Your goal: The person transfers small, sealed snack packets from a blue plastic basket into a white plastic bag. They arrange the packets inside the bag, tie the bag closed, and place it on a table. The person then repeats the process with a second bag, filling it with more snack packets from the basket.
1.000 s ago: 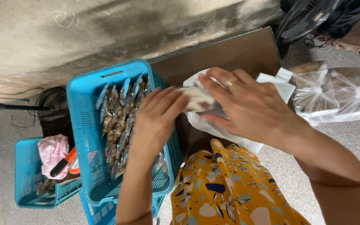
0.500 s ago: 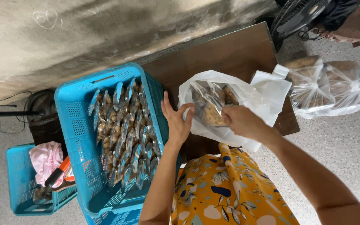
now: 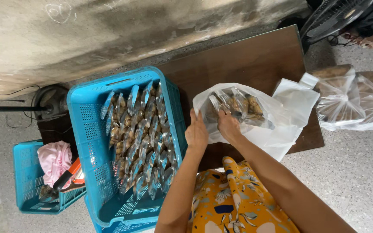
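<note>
My left hand (image 3: 196, 133) holds the near rim of a white plastic bag (image 3: 281, 129) that lies open on a dark wooden table (image 3: 247, 60). My right hand (image 3: 228, 125) reaches into the bag's mouth and grips clear snack packets (image 3: 238, 105) inside it. Just left of my hands stands a blue plastic crate (image 3: 83, 125) filled with rows of several clear packets of brown snacks (image 3: 141, 138).
A smaller blue crate (image 3: 24, 177) at the lower left holds a pink cloth (image 3: 55, 157) and an orange-handled tool (image 3: 67, 176). Tied clear bags of goods (image 3: 352, 101) sit on the floor at right. A fan (image 3: 331, 17) stands top right, a stained wall (image 3: 109, 30) behind.
My hands have gone from the crate's edge to the white bag. The left now holds its rim and the right has gone inside with packets. The view has shifted.
</note>
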